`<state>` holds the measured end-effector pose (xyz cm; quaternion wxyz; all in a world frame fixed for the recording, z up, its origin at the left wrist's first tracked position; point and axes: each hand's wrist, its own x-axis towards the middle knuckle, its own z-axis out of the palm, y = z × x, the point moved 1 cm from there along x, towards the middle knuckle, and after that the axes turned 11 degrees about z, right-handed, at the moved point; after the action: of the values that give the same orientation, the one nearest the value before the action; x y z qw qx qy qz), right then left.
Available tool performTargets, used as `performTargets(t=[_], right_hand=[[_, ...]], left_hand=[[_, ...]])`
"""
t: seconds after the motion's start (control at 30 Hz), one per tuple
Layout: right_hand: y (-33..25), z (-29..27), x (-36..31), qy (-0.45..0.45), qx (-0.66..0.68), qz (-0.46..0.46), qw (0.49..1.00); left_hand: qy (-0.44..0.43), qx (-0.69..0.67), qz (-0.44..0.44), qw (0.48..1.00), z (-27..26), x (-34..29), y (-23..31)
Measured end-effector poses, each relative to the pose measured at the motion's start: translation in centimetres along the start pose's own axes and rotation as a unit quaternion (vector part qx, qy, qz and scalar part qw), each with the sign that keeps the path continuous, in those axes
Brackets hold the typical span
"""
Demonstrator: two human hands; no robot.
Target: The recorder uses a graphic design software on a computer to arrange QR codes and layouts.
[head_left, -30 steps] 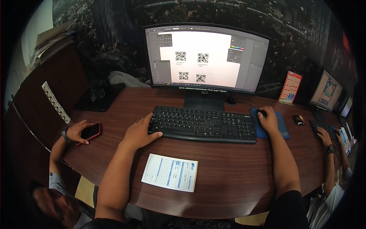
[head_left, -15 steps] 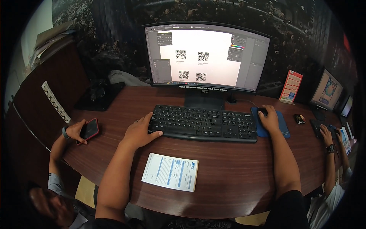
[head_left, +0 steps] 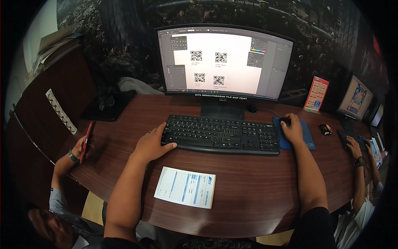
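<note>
My left hand (head_left: 153, 145) rests at the left end of a black keyboard (head_left: 217, 135), its thumb stretched apart from the fingers and nothing held. Under my right hand (head_left: 293, 130) is a dark computer mouse (head_left: 285, 120), partly covered by the fingers curved over it. The mouse sits on a blue mouse pad (head_left: 307, 135). Behind the keyboard stands a wide monitor (head_left: 232, 45), showing square black-and-white codes on a white page among dark tool panels. A printed form pad (head_left: 184, 189) in white and blue lies on the table in front of the keyboard.
On the left a person's hand (head_left: 77, 150) holds a red-edged phone (head_left: 86, 143). Another person's hand (head_left: 354, 146) is at the right by a second screen (head_left: 356, 97). A red desk calendar (head_left: 317, 94) and a small dark box (head_left: 326, 129) stand on the brown table (head_left: 248, 186).
The person at left has tipped the phone up from the table onto its edge. The codes on the monitor sit slightly higher. My hands look unmoved.
</note>
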<state>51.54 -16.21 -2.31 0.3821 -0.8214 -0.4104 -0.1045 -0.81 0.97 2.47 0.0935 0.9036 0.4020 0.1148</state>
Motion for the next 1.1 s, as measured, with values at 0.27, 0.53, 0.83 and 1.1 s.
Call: performTargets(t=[0.27, 0.53, 0.83, 1.1], right_hand=[[0.07, -0.09, -0.08, -0.022, 0.02, -0.017, 0.999], [-0.18, -0.17, -0.23, -0.007, 0.022, -0.024, 0.999], [0.0, -0.11, -0.15, -0.003, 0.028, -0.021, 0.999], [-0.53, -0.23, -0.28, -0.007, 0.013, 0.003, 1.0]], left_hand=[[-0.005, 0.007, -0.006, 1.0, -0.08, -0.02, 0.06], [-0.006, 0.011, 0.0, 1.0, 0.07, 0.02, -0.08], [0.002, 0.011, 0.003, 1.0, 0.07, -0.01, 0.46], [-0.009, 0.006, -0.001, 1.0, -0.01, -0.08, 0.54]])
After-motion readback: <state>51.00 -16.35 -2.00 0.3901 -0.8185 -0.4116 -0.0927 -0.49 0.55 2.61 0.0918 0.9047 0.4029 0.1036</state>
